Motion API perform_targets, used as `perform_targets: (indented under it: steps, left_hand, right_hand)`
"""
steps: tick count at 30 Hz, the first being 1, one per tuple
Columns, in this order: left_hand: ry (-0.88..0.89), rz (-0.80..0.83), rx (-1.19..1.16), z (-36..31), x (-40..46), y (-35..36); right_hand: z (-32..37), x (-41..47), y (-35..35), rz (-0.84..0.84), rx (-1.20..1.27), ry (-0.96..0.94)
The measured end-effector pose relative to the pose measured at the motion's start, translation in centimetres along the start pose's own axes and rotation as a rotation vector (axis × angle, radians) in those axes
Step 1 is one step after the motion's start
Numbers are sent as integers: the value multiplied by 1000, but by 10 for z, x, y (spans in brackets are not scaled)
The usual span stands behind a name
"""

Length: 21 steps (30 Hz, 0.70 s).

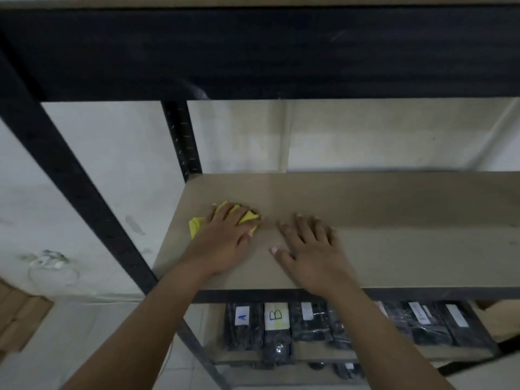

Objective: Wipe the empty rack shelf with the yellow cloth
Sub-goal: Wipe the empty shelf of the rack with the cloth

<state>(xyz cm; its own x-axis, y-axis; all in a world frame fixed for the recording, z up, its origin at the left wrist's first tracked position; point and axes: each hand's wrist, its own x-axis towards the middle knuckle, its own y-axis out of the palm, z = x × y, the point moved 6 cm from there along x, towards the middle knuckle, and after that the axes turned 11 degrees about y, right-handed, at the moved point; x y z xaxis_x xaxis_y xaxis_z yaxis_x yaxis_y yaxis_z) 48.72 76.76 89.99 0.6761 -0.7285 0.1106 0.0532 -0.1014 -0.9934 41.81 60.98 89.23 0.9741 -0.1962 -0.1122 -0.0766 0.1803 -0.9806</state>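
The empty tan rack shelf (394,220) runs across the middle of the head view. A crumpled yellow cloth (197,225) lies on its left part. My left hand (225,240) presses flat on top of the cloth, fingers spread over it, and the cloth shows at the fingertips and to the left of the palm. My right hand (309,249) lies flat on the bare shelf just to the right, fingers apart, holding nothing. The two hands are close but apart.
A black upright post (70,170) slants down the left, and a second post (181,139) stands at the shelf's back left corner. A dark upper shelf beam (253,52) hangs overhead. Several black wrapped packs (277,325) with white labels sit on the lower shelf. A pale wall is behind.
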Motion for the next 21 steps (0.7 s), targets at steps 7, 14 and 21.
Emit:
perform_targets:
  steps: [7,14,21]
  left_hand:
    - [-73,-3,82,39,109,10]
    - [-147,134,91,63,163,9]
    - [-208,84,75,36,102,15]
  right_hand:
    - [-1,3,0,-9,37,9]
    - [-1,3,-2,-58,37,7]
    - [0,1,-1,-38,21,2]
